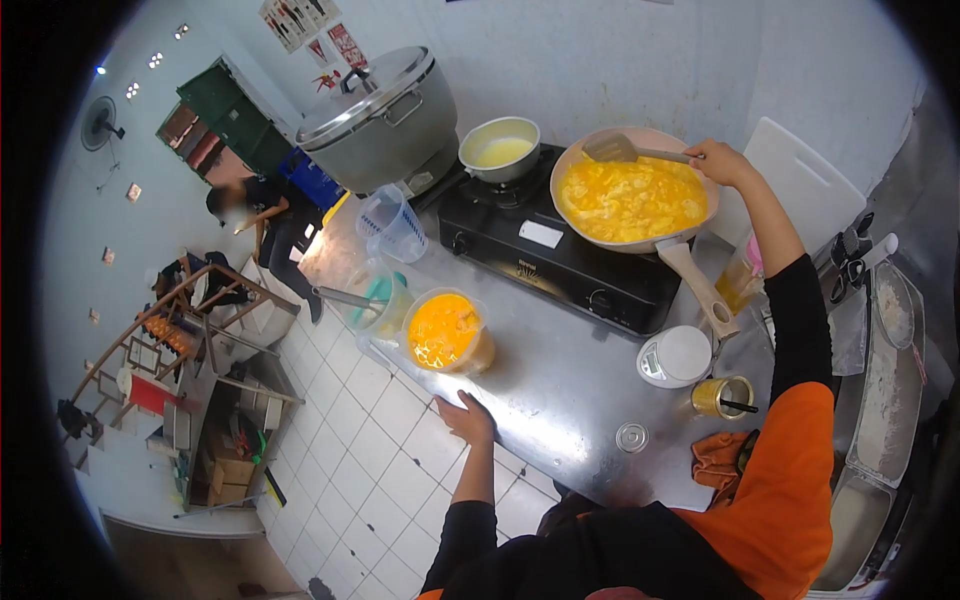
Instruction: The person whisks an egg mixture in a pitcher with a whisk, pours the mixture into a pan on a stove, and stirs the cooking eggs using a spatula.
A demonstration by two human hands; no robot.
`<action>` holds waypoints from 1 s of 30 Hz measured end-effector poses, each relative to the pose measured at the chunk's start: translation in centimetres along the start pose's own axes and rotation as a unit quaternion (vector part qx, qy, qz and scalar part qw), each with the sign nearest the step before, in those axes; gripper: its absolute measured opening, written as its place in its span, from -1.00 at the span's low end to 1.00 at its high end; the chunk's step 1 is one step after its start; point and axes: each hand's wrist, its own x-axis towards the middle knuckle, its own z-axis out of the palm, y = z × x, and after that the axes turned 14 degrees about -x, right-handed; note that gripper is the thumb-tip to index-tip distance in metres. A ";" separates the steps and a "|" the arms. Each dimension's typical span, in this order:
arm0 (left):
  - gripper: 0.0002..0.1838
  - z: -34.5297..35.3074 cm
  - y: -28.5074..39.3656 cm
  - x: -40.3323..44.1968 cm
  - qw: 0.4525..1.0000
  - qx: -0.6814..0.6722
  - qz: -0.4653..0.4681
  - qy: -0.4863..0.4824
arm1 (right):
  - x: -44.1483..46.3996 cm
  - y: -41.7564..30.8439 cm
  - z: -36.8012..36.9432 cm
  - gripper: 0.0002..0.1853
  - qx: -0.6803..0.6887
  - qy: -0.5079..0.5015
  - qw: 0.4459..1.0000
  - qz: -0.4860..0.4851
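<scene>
My right hand (pixel 722 163) is closed round the handle of a slotted spatula (pixel 612 148). The spatula's head rests at the far side of a light-coloured frying pan (pixel 563 205), over scrambled eggs (pixel 632 200) that are yellow and partly set. This pan sits on the right burner of a black gas stove (pixel 560 262), its beige handle (pixel 697 287) pointing toward me. My left hand (pixel 465 418) is open at the table's front edge, fingers apart and holding nothing. Just beyond it stands a clear jug of beaten egg (pixel 443 332).
A small pot (pixel 500 150) with pale yellow liquid sits on the left burner, beside a large lidded cooker (pixel 385 125). Clear measuring jugs (pixel 393 225) stand at left. Nearer me are a kitchen scale (pixel 675 356), a tin (pixel 722 397) and an orange cloth (pixel 718 460). People (pixel 265 215) are across the room.
</scene>
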 end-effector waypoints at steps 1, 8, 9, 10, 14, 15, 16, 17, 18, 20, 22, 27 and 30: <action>-0.29 0.0 0.1 -0.1 1.000 0.001 0.005 -0.001 | 0.2 0.0 0.5 -0.68 0.005 0.005 1.000 -0.014; -0.27 -0.3 0.5 0.1 0.999 0.021 -0.006 -0.030 | -0.3 -0.9 0.0 -0.67 0.053 -0.036 0.997 -0.048; -0.27 -0.3 0.4 0.1 0.999 0.022 -0.006 -0.030 | -0.3 -1.1 0.0 -0.67 0.061 -0.043 0.996 -0.051; -0.27 -0.2 0.2 0.2 0.999 0.023 -0.006 -0.029 | -0.2 -1.2 0.0 -0.67 0.068 -0.050 0.995 -0.054; -0.29 0.2 -0.1 0.3 1.000 0.022 0.017 0.004 | -0.1 -1.5 -0.4 -0.65 0.075 -0.073 0.991 -0.081; -0.30 0.2 -0.1 0.3 1.000 0.018 0.019 0.004 | -0.2 -1.7 -0.6 -0.65 0.077 -0.078 0.990 -0.088; -0.30 0.0 0.0 0.2 1.000 0.013 0.020 0.004 | -0.5 -1.9 -0.7 -0.65 0.078 -0.083 0.989 -0.094; -0.29 -0.2 -0.1 0.0 1.000 0.012 0.011 -0.006 | -0.9 -2.0 -0.7 -0.64 0.087 -0.082 0.987 -0.105; -0.28 -0.4 0.1 -0.1 1.000 0.009 0.004 -0.016 | -1.0 -1.8 -0.5 -0.64 0.096 -0.078 0.986 -0.114; -0.27 -0.3 0.2 0.3 0.999 -0.013 0.018 -0.024 | -1.4 -1.4 -0.2 -0.64 0.101 -0.067 0.983 -0.138; -0.28 0.3 -2.2 1.1 0.996 -0.059 0.062 -0.016 | -2.7 -1.2 -0.2 -0.65 0.089 -0.047 0.980 -0.169; -0.32 0.8 -4.0 1.8 0.983 -0.177 0.030 -0.021 | -10.4 -3.6 -3.3 -0.66 0.007 0.012 0.994 -0.109; -0.37 0.2 -3.7 2.8 0.964 -0.264 -0.021 -0.027 | -12.1 -4.0 -4.3 -0.67 0.053 0.033 0.997 -0.040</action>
